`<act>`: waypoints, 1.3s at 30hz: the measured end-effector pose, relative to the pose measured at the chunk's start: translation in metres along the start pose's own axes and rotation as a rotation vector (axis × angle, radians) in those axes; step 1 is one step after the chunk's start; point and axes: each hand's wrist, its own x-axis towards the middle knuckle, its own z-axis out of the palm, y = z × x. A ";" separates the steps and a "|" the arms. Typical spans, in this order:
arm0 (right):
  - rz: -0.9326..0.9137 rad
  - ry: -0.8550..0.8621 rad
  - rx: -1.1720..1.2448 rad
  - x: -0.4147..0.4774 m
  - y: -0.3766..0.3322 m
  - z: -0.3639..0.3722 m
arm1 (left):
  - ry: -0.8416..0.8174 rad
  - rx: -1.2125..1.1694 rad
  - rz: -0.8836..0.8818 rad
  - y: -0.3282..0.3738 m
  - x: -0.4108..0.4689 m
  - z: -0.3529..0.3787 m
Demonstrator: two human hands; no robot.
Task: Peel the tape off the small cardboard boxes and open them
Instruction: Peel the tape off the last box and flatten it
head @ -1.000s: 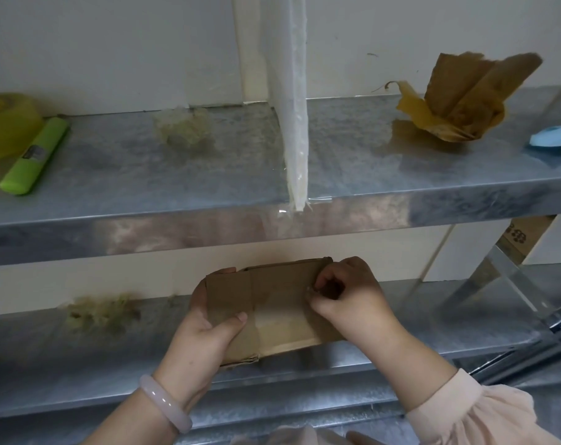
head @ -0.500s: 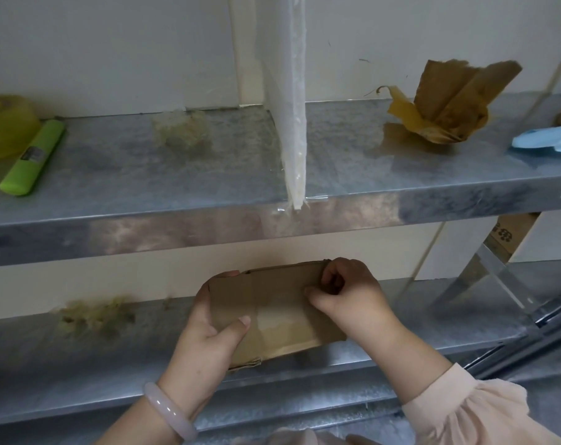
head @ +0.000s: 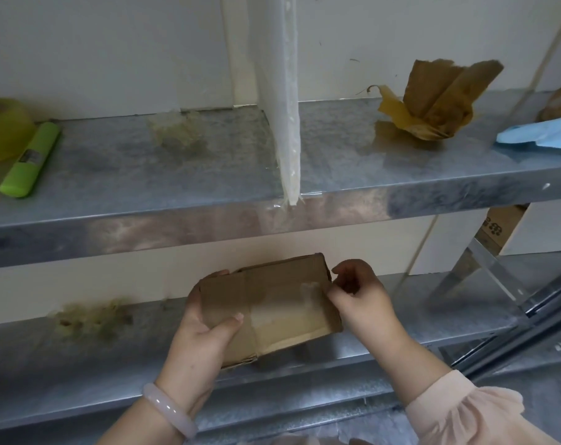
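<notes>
A small brown cardboard box [head: 272, 303] is held above the lower metal shelf [head: 433, 322], tilted with its taped face toward me. Clear tape [head: 308, 292] runs across that face. My left hand [head: 202, 342] grips the box's left end, thumb across the front and fingers behind. My right hand [head: 359, 297] sits at the box's right edge with its fingers curled, pinching at the tape end there. What the fingertips hold is blurred.
The upper metal shelf [head: 208, 187] carries a green marker [head: 28, 160], a yellow tape roll [head: 3, 130], an opened brown box [head: 433, 104], a blue item [head: 542, 136] and a white divider [head: 289, 123]. Crumpled tape [head: 93, 319] lies on the lower shelf.
My right hand has slid from the box's front face out to its right edge, drawing at the tape. The box and my left hand have barely moved.
</notes>
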 end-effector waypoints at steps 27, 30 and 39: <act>0.163 -0.141 0.073 -0.017 -0.004 0.006 | -0.088 0.497 0.117 -0.006 0.018 -0.031; 0.239 -0.188 0.199 -0.016 -0.005 0.004 | -0.023 0.527 0.110 -0.009 0.026 -0.040; 0.371 -0.288 0.150 -0.010 0.005 0.009 | -0.016 0.381 0.058 -0.012 0.031 -0.051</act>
